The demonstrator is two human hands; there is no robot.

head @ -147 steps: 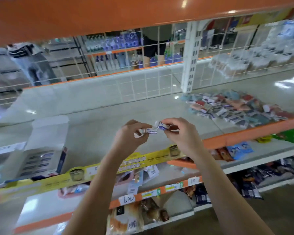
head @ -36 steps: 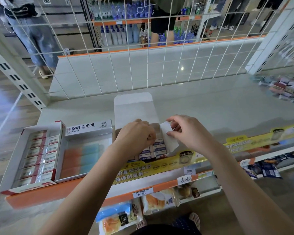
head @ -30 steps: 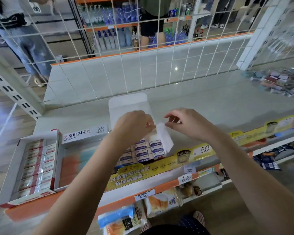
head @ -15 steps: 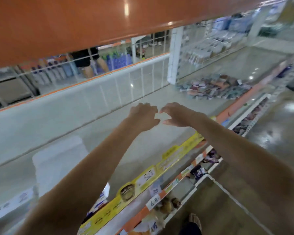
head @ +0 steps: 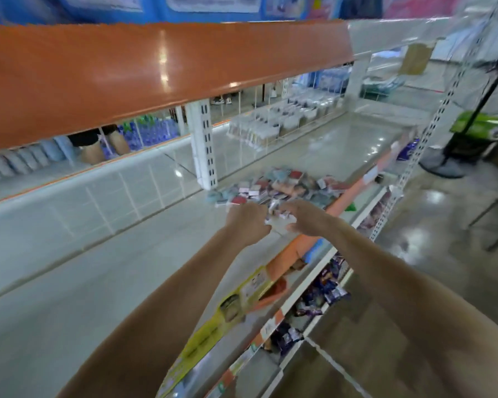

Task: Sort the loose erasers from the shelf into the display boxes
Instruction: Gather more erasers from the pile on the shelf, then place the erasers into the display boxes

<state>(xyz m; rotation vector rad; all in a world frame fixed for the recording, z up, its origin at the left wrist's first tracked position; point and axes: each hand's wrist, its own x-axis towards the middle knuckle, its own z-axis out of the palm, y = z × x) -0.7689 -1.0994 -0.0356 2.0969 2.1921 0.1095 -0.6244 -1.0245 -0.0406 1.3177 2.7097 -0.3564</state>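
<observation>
Erasers [head: 282, 187] lie heaped on the shelf [head: 127, 268] just beyond both hands, up and right; left hand [head: 247, 224], curled, and right hand [head: 305, 218] reach its near edge; whether either grip holds one, I cannot tell.

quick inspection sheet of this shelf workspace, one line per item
surface: grey shelf, orange front edge, mostly bare
job's things: pile of loose erasers at the shelf's right part; display boxes not in view
clutter: nothing seen
grippers: left hand and right hand at the pile's near edge; blur hides any grasp
cables: nothing seen
surroundings: orange shelf above, white upright, snack packets on lower shelves
</observation>
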